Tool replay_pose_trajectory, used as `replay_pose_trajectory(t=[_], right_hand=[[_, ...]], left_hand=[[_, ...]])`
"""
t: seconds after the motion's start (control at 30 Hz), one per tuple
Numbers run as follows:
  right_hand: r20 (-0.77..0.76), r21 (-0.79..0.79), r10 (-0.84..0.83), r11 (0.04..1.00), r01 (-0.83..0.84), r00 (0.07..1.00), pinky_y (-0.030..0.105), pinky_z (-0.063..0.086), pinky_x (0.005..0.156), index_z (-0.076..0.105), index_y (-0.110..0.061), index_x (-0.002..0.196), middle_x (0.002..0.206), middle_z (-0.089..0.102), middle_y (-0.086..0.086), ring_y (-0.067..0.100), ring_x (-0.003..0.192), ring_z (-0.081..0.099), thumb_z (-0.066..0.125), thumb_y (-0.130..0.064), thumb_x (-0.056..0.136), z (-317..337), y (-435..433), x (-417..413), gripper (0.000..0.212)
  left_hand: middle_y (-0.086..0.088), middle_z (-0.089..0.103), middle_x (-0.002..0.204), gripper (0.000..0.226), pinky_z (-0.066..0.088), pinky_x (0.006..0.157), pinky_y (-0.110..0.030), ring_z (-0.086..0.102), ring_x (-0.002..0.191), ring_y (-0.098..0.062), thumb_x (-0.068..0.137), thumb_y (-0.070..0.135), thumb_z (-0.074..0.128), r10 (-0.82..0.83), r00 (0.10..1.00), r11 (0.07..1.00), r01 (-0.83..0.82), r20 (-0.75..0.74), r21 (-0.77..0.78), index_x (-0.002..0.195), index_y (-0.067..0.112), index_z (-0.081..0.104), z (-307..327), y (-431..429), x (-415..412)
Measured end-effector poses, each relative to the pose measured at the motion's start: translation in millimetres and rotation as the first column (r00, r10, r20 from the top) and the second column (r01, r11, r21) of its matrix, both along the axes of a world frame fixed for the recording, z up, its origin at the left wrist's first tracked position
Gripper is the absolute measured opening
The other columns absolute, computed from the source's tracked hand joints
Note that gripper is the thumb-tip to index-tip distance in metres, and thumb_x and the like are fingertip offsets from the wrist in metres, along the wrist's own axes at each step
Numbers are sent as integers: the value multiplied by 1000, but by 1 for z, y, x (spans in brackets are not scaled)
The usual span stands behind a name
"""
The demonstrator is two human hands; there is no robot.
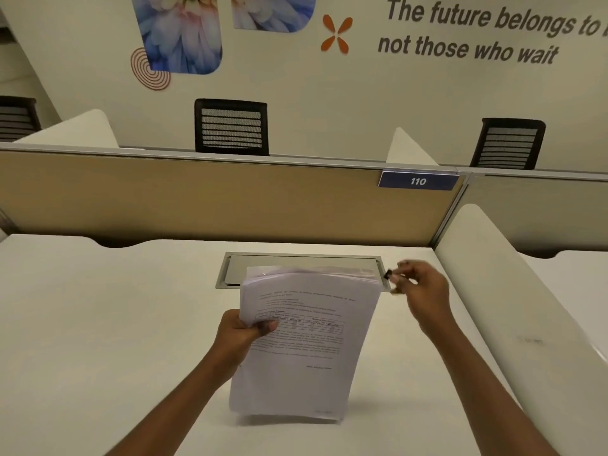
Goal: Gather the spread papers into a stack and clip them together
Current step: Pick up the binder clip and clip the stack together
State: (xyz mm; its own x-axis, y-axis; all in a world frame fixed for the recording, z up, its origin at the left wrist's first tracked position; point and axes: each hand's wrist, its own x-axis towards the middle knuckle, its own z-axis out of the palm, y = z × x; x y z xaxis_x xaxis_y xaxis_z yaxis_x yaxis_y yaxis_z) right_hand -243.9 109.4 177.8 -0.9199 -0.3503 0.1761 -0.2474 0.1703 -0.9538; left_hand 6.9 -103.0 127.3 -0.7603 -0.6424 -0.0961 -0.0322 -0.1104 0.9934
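A stack of printed white papers is held up above the white desk, tilted toward me. My left hand grips the stack at its left edge, thumb on the front sheet. My right hand is to the right of the stack's top corner and pinches a small black binder clip between its fingertips. The clip sits just beside the top right corner of the papers; the hand is blurred.
A grey cable tray lid is set into the desk behind the papers. A tan partition with a blue "110" plate closes the back. A white side divider stands at the right. Black chairs are beyond the partition.
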Motion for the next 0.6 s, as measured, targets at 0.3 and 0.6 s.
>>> replay_pose_trajectory(t=[0.3,0.6], right_hand=[[-219,-44,406,904,-424,888,44,55,92,57,-44,110,99,65,-7,18,100,66,78,3,70,142,-31,134,65],[-399,229,525,851,-473,751,16,55,79,61,-14,114,102,55,-14,4,99,61,76,0,75,161,-69,219,43]], left_hand=[[-9,78,92,25,62,70,-40,73,84,-32,79,0,73,-13,996,1000,12,-84,-13,91,22,77,28,5,39],[-3,77,90,21,60,62,-29,74,84,-28,72,20,74,-22,990,999,16,-143,-41,92,26,74,55,2,80]])
